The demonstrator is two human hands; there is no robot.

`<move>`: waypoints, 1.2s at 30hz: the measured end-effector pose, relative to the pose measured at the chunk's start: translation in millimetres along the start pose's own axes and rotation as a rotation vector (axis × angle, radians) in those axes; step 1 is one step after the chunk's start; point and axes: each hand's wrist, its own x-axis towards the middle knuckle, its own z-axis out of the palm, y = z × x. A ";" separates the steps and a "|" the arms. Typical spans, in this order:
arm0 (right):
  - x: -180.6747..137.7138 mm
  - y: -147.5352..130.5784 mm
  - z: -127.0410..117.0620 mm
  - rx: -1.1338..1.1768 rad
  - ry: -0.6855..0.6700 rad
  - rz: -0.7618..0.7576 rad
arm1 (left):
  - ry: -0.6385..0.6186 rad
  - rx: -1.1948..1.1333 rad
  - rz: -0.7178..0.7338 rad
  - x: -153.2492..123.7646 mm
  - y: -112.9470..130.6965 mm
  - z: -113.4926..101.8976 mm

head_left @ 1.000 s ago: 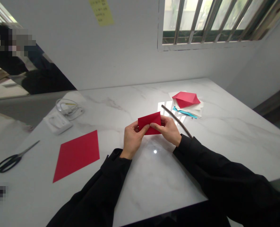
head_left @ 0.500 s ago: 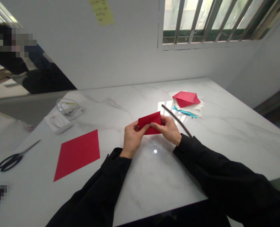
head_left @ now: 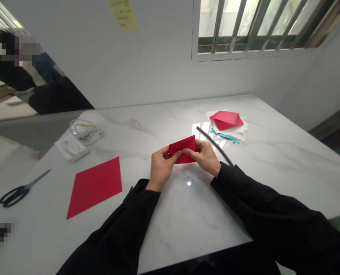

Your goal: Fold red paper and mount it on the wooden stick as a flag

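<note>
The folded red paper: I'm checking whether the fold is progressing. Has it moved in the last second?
No. The folded red paper stays pinched between left hand and right hand, equally close to the dark stick.

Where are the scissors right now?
In the head view, the scissors lie at the table's far left edge, left of the flat red sheet, away from both hands.

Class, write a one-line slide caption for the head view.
Both hands, left and right, pinch folded red paper above a marble table.
</note>
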 end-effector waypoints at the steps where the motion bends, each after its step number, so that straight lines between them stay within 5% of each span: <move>1: 0.0 -0.2 0.1 0.002 0.000 0.000 | 0.000 -0.001 -0.001 0.0 -0.1 0.0; 26: -3.4 0.8 2.6 -0.088 0.020 -0.063 | 0.007 0.004 0.041 3.1 -4.9 -2.3; 36: -5.3 -28.4 -9.0 -0.522 0.095 -0.720 | 0.042 0.280 0.490 2.0 13.5 -14.9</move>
